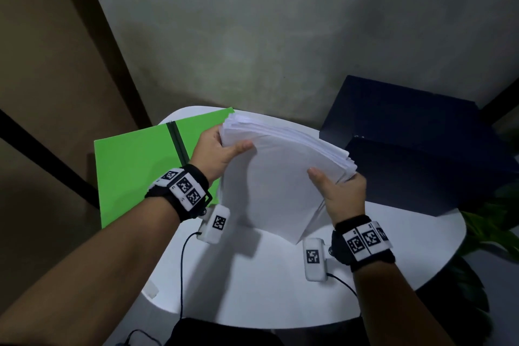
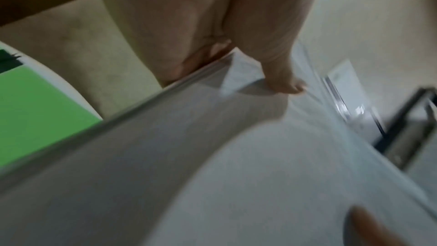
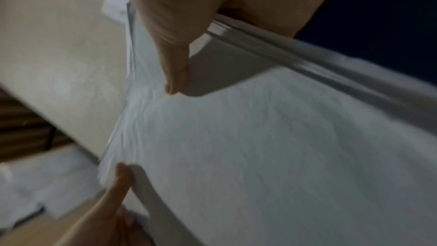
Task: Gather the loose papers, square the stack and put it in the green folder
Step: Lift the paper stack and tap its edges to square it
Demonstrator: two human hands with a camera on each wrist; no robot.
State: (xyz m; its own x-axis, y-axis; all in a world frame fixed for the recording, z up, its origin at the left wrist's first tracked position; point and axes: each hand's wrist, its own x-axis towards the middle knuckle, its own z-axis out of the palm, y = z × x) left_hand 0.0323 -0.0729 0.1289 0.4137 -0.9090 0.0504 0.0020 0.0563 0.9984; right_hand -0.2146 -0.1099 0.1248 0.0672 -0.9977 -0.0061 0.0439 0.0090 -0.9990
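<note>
A thick stack of white papers (image 1: pixel 280 174) is held tilted above the round white table (image 1: pixel 280 289), its top edge fanned and uneven. My left hand (image 1: pixel 216 152) grips the stack's left edge, thumb on the front sheet. My right hand (image 1: pixel 341 196) grips the right edge the same way, thumb on top. The green folder (image 1: pixel 134 166) lies flat on the table's left side with a dark elastic band across it, partly behind my left hand. In the left wrist view the papers (image 2: pixel 212 156) fill the frame under my left hand (image 2: pixel 236 53). The right wrist view shows my right hand (image 3: pixel 189 35) clamping the papers (image 3: pixel 260 147).
A dark navy box (image 1: pixel 421 146) stands at the table's right rear, close to the stack's right edge. Green plant leaves (image 1: pixel 491 227) sit off the table's right rim. A grey wall rises behind the table. Cables hang from the wrist cameras over the near table edge.
</note>
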